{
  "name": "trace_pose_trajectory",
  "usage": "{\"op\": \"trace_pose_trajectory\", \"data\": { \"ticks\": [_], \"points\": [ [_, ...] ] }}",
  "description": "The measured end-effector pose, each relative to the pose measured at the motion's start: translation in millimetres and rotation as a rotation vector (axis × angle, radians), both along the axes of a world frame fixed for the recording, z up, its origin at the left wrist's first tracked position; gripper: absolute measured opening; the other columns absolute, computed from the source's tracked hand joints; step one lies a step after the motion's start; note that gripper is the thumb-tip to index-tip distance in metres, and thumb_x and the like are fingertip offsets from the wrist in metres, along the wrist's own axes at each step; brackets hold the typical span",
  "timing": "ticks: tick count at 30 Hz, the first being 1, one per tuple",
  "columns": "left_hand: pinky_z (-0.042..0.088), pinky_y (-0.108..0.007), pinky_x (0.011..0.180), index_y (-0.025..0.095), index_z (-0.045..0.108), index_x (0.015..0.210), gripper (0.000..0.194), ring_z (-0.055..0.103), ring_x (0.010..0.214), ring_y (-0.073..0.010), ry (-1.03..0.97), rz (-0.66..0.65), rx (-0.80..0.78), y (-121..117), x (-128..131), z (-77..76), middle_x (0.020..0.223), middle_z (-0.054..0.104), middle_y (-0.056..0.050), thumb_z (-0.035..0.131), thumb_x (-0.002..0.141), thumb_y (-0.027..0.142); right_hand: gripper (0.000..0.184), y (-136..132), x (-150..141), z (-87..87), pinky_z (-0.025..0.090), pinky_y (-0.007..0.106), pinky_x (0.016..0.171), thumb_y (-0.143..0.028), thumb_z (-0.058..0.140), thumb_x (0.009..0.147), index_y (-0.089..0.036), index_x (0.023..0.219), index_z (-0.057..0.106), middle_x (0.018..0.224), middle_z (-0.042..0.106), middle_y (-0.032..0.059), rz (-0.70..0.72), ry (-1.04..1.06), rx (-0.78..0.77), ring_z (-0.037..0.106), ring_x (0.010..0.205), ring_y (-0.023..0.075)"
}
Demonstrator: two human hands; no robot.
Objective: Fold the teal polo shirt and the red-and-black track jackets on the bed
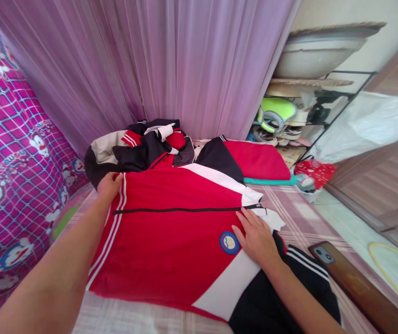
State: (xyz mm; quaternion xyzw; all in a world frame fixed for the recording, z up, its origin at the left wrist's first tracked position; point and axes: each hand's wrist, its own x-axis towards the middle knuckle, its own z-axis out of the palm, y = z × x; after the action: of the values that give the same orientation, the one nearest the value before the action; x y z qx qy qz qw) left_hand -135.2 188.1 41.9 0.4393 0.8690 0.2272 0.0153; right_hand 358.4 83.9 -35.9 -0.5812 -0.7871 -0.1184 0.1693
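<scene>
A red, white and black zip-up jacket lies spread sideways, its front upward and its black zipper running across the middle. At the striped hem on the left, my left hand has its fingers closed on the fabric. My right hand rests flat with fingers stretched, just below the white collar and beside the round blue badge. One black sleeve with white stripes shows under my right forearm; part of the jacket there is hidden.
Behind the jacket sit a heap of crumpled clothes and a folded red garment. A phone lies at the right on the checked bedding. Purple curtains hang behind; a rack with shoes stands at back right.
</scene>
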Motion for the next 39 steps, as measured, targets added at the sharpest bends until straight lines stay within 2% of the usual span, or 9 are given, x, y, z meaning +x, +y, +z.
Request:
{"op": "trace_pose_trajectory", "data": {
  "ticks": [3,6,10,14,18,21,24,32,39],
  "points": [
    [0.049,-0.041,0.092,0.014,0.062,0.125,0.044,0.062,0.111,-0.0307,0.154,-0.039,0.117,-3,10,8.3,0.117,0.068,-0.016,0.052,0.088,0.037,0.043,0,0,0.4,0.041,0.045,0.105,-0.037,0.045,0.096,-0.013,0.126,0.065,0.137,0.061,0.0162,0.000,-0.017,0.004,0.054,0.125,0.0296],
    [0.047,-0.040,0.097,0.019,0.066,0.121,0.040,0.060,0.113,-0.0294,0.361,-0.264,0.199,-2,36,20.8,0.120,0.067,-0.013,0.048,0.091,0.037,0.044,0,-1,1.1,0.041,0.045,0.105,-0.037,0.045,0.096,-0.013,0.127,0.065,0.138,0.060,0.0165,-0.002,-0.017,-0.003,0.053,0.127,0.0301],
    [0.048,-0.035,0.091,0.025,0.067,0.123,0.043,0.064,0.109,-0.0274,0.396,-0.572,-0.033,18,94,33.3,0.113,0.072,-0.009,0.044,0.094,0.047,0.042,0,-1,0.3,0.041,0.046,0.105,-0.036,0.048,0.095,-0.014,0.127,0.065,0.137,0.060,0.0161,-0.007,0.004,-0.008,0.053,0.126,0.0308],
    [0.049,-0.036,0.092,0.027,0.059,0.135,0.057,0.063,0.114,-0.0290,0.250,-0.605,-0.225,54,146,36.0,0.123,0.070,-0.010,0.055,0.087,0.057,0.042,0,0,-1.6,0.041,0.045,0.105,-0.036,0.048,0.095,-0.014,0.126,0.066,0.137,0.061,0.0156,0.005,0.013,0.005,0.054,0.126,0.0306],
    [0.052,-0.031,0.084,0.021,0.072,0.111,0.039,0.071,0.091,-0.0234,0.028,-0.640,-0.301,90,170,34.0,0.091,0.078,-0.007,0.064,0.082,0.045,0.042,0,1,-2.3,0.040,0.046,0.105,-0.036,0.048,0.095,-0.015,0.127,0.065,0.138,0.060,0.0150,0.020,0.033,0.026,0.053,0.128,0.0302],
    [0.053,-0.027,0.077,0.022,0.072,0.106,0.029,0.072,0.074,-0.0165,-0.038,-0.616,-0.245,109,175,28.0,0.085,0.078,-0.003,0.050,0.091,0.035,0.042,0,0,-2.1,0.040,0.046,0.105,-0.037,0.047,0.096,-0.016,0.128,0.064,0.138,0.060,0.0145,0.022,0.048,0.021,0.052,0.128,0.0303],
    [0.053,-0.028,0.085,0.021,0.065,0.119,0.037,0.071,0.092,-0.0167,-0.065,-0.597,-0.134,113,179,13.6,0.108,0.076,-0.006,0.038,0.095,0.029,0.043,0,0,-2.2,0.040,0.046,0.105,-0.037,0.048,0.095,-0.015,0.129,0.064,0.139,0.060,0.0149,0.021,0.059,-0.002,0.052,0.128,0.0308],
    [0.041,-0.037,0.112,0.012,0.033,0.152,0.062,0.053,0.132,-0.0209,-0.066,-0.813,0.029,67,179,-34.5,0.144,0.056,-0.013,0.042,0.093,0.029,0.044,0,-2,-0.2,0.037,0.047,0.108,-0.036,0.048,0.095,-0.015,0.131,0.063,0.142,0.057,0.0155,0.003,0.071,-0.037,0.049,0.132,0.0306],
    [0.024,-0.052,0.121,0.026,0.050,0.144,0.051,0.038,0.144,-0.0243,0.340,-1.070,0.148,-54,139,-46.8,0.148,0.054,-0.006,0.034,0.098,0.044,0.046,-2,-7,11.4,0.035,0.046,0.110,-0.036,0.047,0.096,-0.014,0.134,0.061,0.145,0.054,0.0149,-0.037,0.076,-0.127,0.046,0.134,0.0295]
  ]
}}
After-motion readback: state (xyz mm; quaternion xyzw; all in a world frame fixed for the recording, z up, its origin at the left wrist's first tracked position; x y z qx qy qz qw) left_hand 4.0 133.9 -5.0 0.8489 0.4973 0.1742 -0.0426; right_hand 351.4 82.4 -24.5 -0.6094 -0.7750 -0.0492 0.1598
